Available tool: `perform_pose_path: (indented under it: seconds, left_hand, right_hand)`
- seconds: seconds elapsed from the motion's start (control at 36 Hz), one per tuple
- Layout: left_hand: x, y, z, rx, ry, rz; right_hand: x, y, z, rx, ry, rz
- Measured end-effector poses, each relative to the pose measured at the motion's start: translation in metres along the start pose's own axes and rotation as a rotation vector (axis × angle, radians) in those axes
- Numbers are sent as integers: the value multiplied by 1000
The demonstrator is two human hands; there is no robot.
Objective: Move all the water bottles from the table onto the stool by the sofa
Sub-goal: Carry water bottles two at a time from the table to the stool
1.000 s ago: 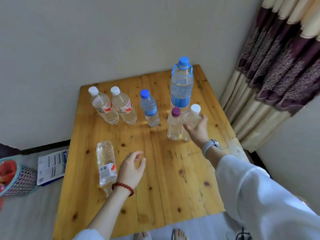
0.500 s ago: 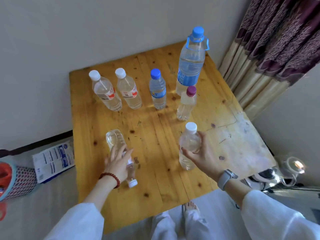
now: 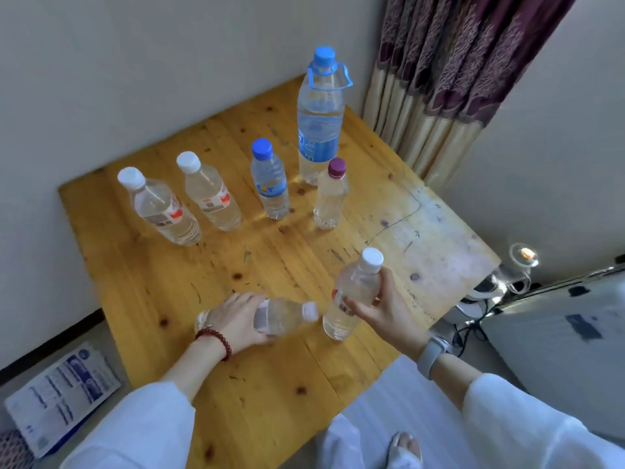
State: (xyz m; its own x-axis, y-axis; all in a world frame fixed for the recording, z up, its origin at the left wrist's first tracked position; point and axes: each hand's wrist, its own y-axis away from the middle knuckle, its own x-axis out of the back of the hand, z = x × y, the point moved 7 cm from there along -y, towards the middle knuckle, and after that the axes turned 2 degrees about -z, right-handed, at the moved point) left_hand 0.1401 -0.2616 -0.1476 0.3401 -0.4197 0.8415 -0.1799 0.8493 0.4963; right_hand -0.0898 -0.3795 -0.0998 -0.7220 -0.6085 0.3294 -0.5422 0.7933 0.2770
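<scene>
My right hand (image 3: 384,308) grips an upright white-capped bottle (image 3: 355,292) over the near right part of the wooden table (image 3: 236,265). My left hand (image 3: 236,319) is closed over a bottle lying on its side (image 3: 284,314), cap pointing right toward the other bottle. Farther back stand two white-capped bottles with red labels (image 3: 159,208) (image 3: 211,194), a small blue-capped bottle (image 3: 270,182), a tall blue-capped bottle with a handle (image 3: 319,120) and a small purple-capped bottle (image 3: 329,196). No stool or sofa is in view.
A patterned curtain (image 3: 449,69) hangs at the back right corner. A printed paper pack (image 3: 61,397) lies on the floor at the left. A grey appliance (image 3: 558,336) with cables and a small lamp (image 3: 524,255) sit at the right. My feet show below the table edge.
My right hand has carried its bottle from beside the purple-capped one toward the near edge. My left hand has closed on the lying bottle and turned it so its cap points right.
</scene>
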Motion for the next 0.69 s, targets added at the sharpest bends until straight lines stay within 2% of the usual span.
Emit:
perform_pose_path:
  seconds: [0.11,0.17,0.22,0.36,0.44,0.58,0.69]
  left_hand:
    - [25,0,35,63,707,102]
    - [34,-3,67,8,903,123]
    - [43,-8,107,-59,1001,138]
    - [49,-14,212,-187,1106,138]
    - [46,2,291,-277,1148,58]
    - [20,64,436,-555,968,-46]
    - [-29,132,546,-721,867,-188]
  right_hand:
    - [37,20,10,-39,-55,122]
    - [62,34,13,-47,-90,190]
    - [89,51,15,-43,-104,251]
    - [158,112,30,-73,-115,403]
    - [201,167,38,-60,-151,498]
    - [265,298,73,-31,-311,723]
    - [302,416,113,-70,-375,921]
